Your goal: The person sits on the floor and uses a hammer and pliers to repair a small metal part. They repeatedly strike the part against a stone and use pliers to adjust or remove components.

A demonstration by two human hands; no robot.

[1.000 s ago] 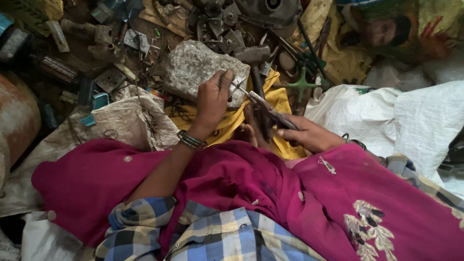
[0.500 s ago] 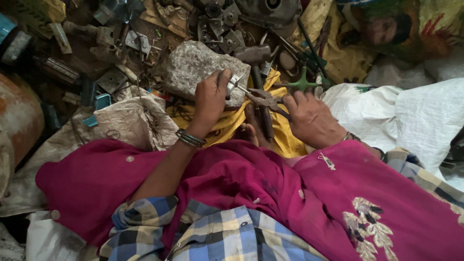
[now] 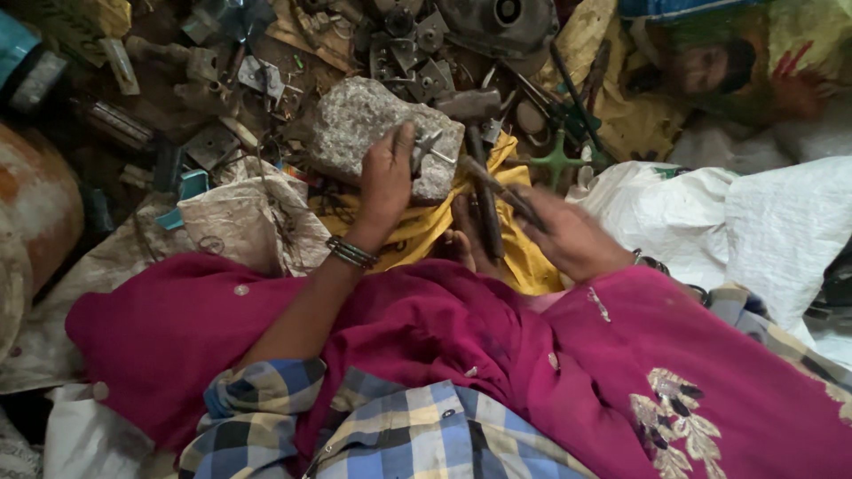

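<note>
Far left edge: a rusty orange drum (image 3: 31, 208) fills the left margin, with a blue container (image 3: 16, 49) in the top corner
Sack: a dirty printed sack (image 3: 244, 226) lies crumpled left of the left forearm, faded round marks on it, its folds against the stone
Scrap heap: grey metal scrap (image 3: 404, 40) crowds the top of the view, no free floor between the pieces
Stone: a rough grey stone (image 3: 355, 124) sits in the middle on a yellow cloth (image 3: 426, 232); its near edge is covered by the hand
Left hand: the left hand (image 3: 386, 177) rests on the stone, fingers closed narrowly on a small metal part (image 3: 428, 146) pinned to the stone's top
Right hand: the right hand (image 3: 568, 235) is just right of the stone, its grip wrapped on a dark hammer (image 3: 497, 188) angled toward the part; blur hides the hammer's tip
Green piece: a green cross-shaped piece (image 3: 557, 161) lies beyond the right hand
White sacks: white woven sacks (image 3: 754, 222) bulge at the right
Printed sheet: a colourful printed sheet (image 3: 754, 62) lies in the top right corner
Room: only the yellow cloth between the hands shows open space
</note>
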